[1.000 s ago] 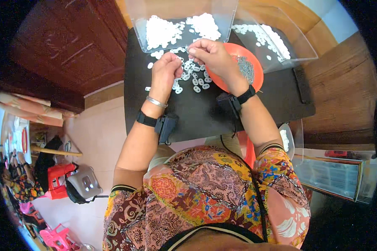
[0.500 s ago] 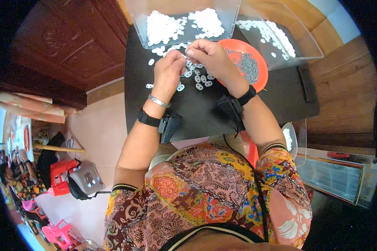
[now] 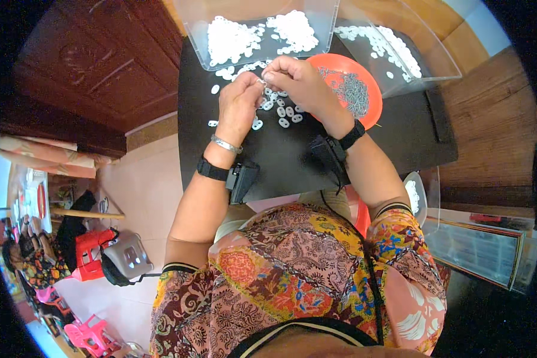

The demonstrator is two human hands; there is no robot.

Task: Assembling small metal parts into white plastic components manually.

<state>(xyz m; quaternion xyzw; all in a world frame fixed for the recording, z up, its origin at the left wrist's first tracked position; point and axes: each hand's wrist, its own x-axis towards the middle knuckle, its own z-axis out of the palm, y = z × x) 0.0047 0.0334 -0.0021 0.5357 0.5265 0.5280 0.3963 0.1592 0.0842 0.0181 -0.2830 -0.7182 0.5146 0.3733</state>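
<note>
Left hand (image 3: 237, 106) and right hand (image 3: 298, 80) met fingertips over black tabletop (image 3: 399, 131), pinching a tiny white plastic ring (image 3: 261, 83) between them; loose white rings (image 3: 283, 112) lay just below, orange plate of grey metal bits (image 3: 355, 89) beside.

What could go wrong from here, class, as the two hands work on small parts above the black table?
1. Loose white rings lie scattered under the left hand and right hand; a wrist might sweep some off the black table.
2. The orange dish of small grey parts sits right beside the right wrist and could get knocked.
3. The small part pinched between both hands could slip.
</note>
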